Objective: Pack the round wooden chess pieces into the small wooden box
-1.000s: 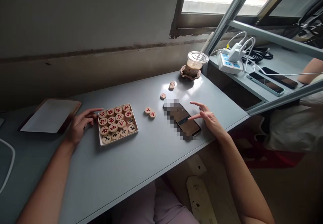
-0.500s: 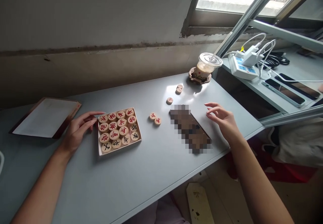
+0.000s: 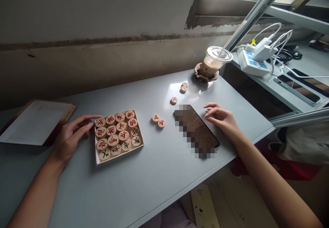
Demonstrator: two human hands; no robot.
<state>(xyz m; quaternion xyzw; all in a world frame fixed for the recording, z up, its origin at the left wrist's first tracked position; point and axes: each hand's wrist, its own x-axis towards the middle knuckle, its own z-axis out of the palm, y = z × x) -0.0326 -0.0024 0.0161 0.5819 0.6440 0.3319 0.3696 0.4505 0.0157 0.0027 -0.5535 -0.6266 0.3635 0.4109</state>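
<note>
My left hand (image 3: 70,137) rests at the left side of a shallow white box (image 3: 120,158), its fingers stretched toward the box's far left corner. It holds nothing; whether the fingertips touch the box I cannot tell. Rows of round wooden Chinese chess pieces (image 3: 113,140) fill the box, most with red characters and several with black. My right hand (image 3: 221,120) hovers over or rests just right of a dark smartphone (image 3: 196,127), partly blurred out, with its fingers apart and empty. Between box and phone lie two touching red-marked chess pieces (image 3: 161,123).
Behind the phone lie a single chess piece (image 3: 174,100) and two more pieces (image 3: 183,89) near a lidded drink cup (image 3: 212,67) in a cardboard holder. A box lid (image 3: 33,121) lies at left. On the neighbouring desk are a power strip (image 3: 253,61) and phones (image 3: 296,89).
My right hand has come slightly left, closer to the phone. The view has shifted a little; the left hand stays beside the box and the pieces lie as before.
</note>
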